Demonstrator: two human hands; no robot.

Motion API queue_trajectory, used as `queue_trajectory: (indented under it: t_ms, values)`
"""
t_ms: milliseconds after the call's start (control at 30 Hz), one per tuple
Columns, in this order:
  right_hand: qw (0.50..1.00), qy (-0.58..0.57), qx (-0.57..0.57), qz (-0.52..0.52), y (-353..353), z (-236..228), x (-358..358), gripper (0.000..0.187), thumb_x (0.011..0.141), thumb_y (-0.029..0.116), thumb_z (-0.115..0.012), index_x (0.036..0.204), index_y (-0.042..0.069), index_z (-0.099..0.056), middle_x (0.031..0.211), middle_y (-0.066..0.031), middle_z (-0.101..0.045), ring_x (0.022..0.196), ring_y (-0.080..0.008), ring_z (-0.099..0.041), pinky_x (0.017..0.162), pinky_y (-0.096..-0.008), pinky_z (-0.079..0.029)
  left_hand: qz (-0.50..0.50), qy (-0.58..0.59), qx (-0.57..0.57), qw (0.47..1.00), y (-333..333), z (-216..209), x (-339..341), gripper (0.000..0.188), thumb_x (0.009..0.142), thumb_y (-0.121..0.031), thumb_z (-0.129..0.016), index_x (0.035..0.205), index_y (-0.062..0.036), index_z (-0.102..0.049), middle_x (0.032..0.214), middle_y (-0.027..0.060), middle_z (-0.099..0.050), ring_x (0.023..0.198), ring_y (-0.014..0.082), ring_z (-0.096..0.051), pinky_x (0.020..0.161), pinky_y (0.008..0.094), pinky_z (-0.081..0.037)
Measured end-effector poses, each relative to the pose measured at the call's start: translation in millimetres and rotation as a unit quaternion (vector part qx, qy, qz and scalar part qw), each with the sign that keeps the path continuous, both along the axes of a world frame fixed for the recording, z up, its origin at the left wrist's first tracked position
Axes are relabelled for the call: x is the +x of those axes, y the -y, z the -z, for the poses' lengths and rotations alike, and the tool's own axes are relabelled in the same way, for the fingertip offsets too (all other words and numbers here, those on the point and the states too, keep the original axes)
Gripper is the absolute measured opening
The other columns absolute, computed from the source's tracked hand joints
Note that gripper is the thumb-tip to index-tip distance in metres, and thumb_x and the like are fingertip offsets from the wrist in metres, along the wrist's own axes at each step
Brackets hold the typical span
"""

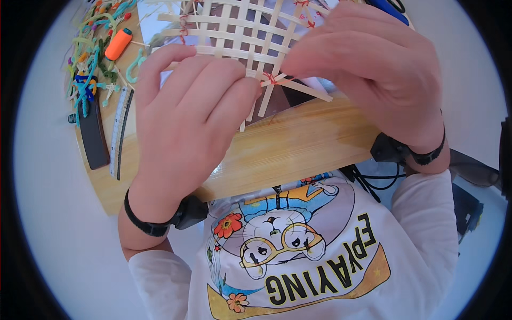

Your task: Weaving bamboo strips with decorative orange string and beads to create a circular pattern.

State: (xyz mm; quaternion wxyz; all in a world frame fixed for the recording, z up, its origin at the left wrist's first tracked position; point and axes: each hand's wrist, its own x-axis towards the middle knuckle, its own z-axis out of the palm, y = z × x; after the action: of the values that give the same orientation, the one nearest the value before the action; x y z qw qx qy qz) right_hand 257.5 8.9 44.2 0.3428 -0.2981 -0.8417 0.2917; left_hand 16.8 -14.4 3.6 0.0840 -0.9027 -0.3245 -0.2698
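A flat open lattice of pale woven strips (234, 54), likely bamboo or wood, lies over papers at the table's near side. Red thread (271, 79) ties a crossing at its near corner, and more red ties show along its left and right sides. My left hand (186, 114) is closed over the lattice's near-left edge, its fingertips partly hidden behind the knuckles. My right hand (381, 74) is pinched just right of the tied corner, raised over the strip ends. What sits between its fingertips is too hidden to make out.
Left of my left hand lie a ruler (120, 133), a dark brown bar (94, 136), an orange marker (118, 44) and a heap of coloured fuzzy stems (85, 74). A blue handle (390, 8) shows at top right. The wooden table (304, 133) ends before my torso; black cables (381, 177) hang beside it.
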Motion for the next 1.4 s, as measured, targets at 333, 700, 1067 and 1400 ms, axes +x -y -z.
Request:
queue_trajectory:
  t_ms: [333,700,1067,1400]
  values:
    - [0.999,0.008,0.029,-0.014,-8.4,9.9,-13.9,0.011,0.089,0.004,-0.059,0.099,0.0,-0.06,0.077,-0.0104,-0.062,0.071,-0.0207,-0.062,0.068,-0.0289,-0.05,-0.005,0.001,0.016,1.0,0.4,-2.2,-5.2,0.018,0.072,-0.013,-0.077,0.087,-0.0136,-0.067,0.086,-0.0021,-0.062,0.08,0.016,-0.06,0.093,0.0376,-0.043]
    - [0.998,0.013,0.06,-0.02,-8.2,21.9,-19.4,0.011,0.088,0.004,-0.06,0.099,0.0,-0.061,0.078,-0.0108,-0.061,0.073,-0.0219,-0.062,0.07,-0.0299,-0.05,-0.001,-0.004,-0.01,1.0,0.5,-1.0,-2.6,0.016,0.072,-0.013,-0.077,0.085,-0.0132,-0.067,0.084,-0.0024,-0.062,0.079,0.0153,-0.06,0.092,0.0373,-0.042]
    - [0.995,0.017,0.09,-0.026,-6.3,32.7,-12.7,0.011,0.087,0.004,-0.061,0.098,0.0,-0.061,0.079,-0.0112,-0.061,0.075,-0.0231,-0.061,0.071,-0.0309,-0.05,0.001,-0.002,-0.019,1.0,-0.4,1.3,-2.4,0.016,0.072,-0.013,-0.077,0.084,-0.0129,-0.067,0.084,-0.0027,-0.063,0.08,0.0152,-0.06,0.093,0.037,-0.042]
    - [0.992,0.021,0.122,-0.037,-8.9,40.5,-11.5,0.011,0.086,0.004,-0.061,0.097,0.0,-0.061,0.08,-0.0116,-0.061,0.076,-0.0241,-0.061,0.072,-0.0317,-0.049,0.002,-0.006,-0.023,1.0,0.3,0.0,-1.8,0.015,0.073,-0.012,-0.077,0.084,-0.012,-0.067,0.084,-0.0021,-0.063,0.08,0.0153,-0.06,0.093,0.0371,-0.041]
